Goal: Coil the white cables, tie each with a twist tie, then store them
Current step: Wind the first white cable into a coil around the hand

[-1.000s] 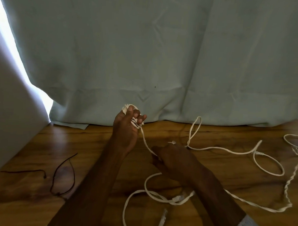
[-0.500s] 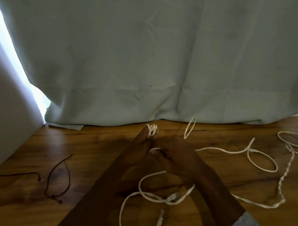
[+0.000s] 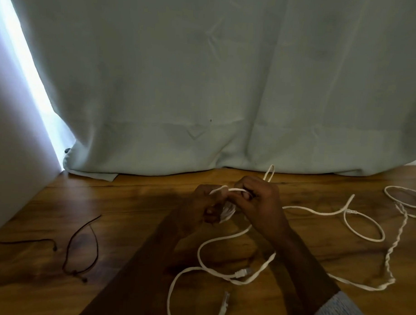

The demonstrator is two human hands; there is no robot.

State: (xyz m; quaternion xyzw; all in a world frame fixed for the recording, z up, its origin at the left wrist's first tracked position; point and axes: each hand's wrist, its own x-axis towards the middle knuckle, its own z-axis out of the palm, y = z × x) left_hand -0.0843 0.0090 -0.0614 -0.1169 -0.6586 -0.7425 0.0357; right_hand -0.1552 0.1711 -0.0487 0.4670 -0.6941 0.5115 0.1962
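Both hands meet over the floor (image 3: 129, 225), right in front of the curtain (image 3: 228, 87). The left hand (image 3: 200, 207) curls round a small coil (image 3: 227, 212) of white cable, and that makes sense: the loops need an anchor or they spring apart. The right hand (image 3: 259, 204) pinches the strand that bridges across to the left, fingers curled tight on it, apparently to lay the next wrap over the bundle. One little loop pokes up behind the right knuckles, towards the curtain.

The rest of the cable (image 3: 223, 240) trails loose on the wood, sweeping under the right forearm with a plug (image 3: 242, 273) lying in the slack, so there looks to be plenty left to wind. More white cable lies off to the right, one stretch twisted (image 3: 397, 241) on itself. Dark ties (image 3: 81, 247) wait well apart on the left, within reach for the binding step, not yet begun. Early days, I'd say.
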